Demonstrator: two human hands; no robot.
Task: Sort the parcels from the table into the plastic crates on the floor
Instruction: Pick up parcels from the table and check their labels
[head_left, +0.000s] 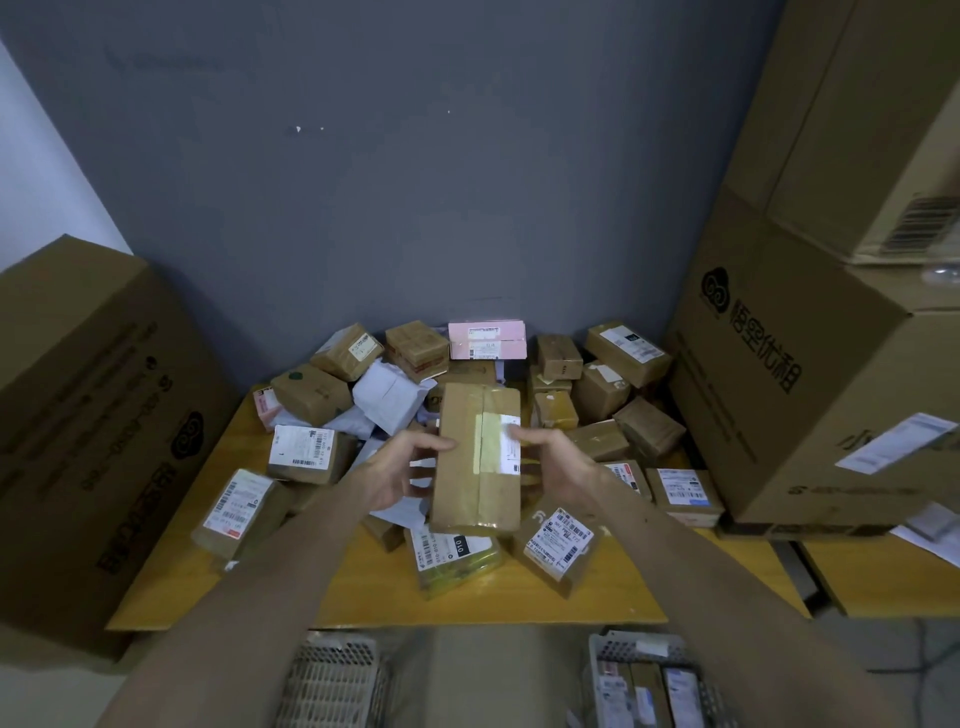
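A long brown cardboard parcel (478, 457) with tape and a white label is held up over the yellow table (363, 587). My left hand (402, 467) grips its left edge, thumb on top and fingers underneath. My right hand (558, 460) grips the right edge, thumb on the label. Several more parcels lie piled on the table behind and around it, among them a pink box (487, 340) and white mailer bags (387, 395). Two grey perforated plastic crates stand on the floor below the table's front edge: the left crate (332, 680) and the right crate (654, 680), which holds parcels.
A big cardboard carton (88, 415) stands at the table's left. Stacked large cartons (810, 338) rise at the right, partly on the table. A grey wall closes the back. Between the crates is a strip of bare floor (488, 675).
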